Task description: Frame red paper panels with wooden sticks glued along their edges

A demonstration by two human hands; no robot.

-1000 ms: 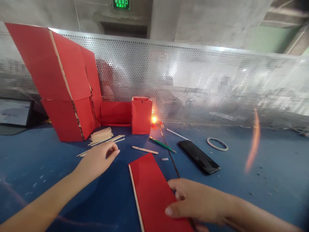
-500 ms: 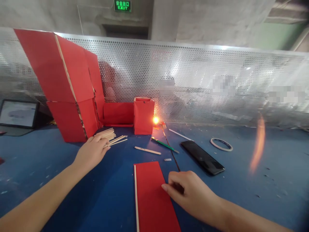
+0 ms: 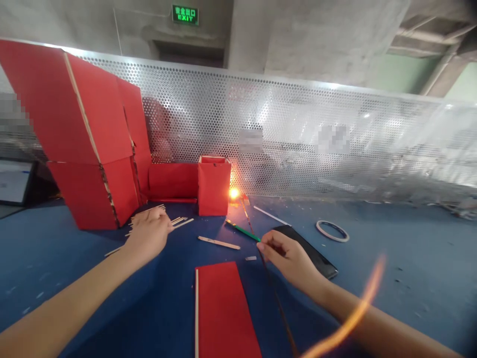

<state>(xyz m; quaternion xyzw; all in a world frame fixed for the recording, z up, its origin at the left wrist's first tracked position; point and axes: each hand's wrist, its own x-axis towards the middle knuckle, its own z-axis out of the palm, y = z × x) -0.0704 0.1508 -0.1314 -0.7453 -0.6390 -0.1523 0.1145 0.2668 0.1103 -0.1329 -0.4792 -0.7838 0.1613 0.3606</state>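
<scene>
One hand (image 3: 146,232) covers thin, straight wooden sticks (image 3: 182,223) on smooth blue.

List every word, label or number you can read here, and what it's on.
"EXIT": green sign; characters above it seem to read "安全出口".
Tablet screen: too blurred to read.
Flat wooden stick: marks too small to read.
Pixelated patches: unreadable.

Panel (image 3: 225,313) before box (image 3: 213,190) (sticks (image 3: 184,223) left, phone (image 3: 312,250) right)
</scene>
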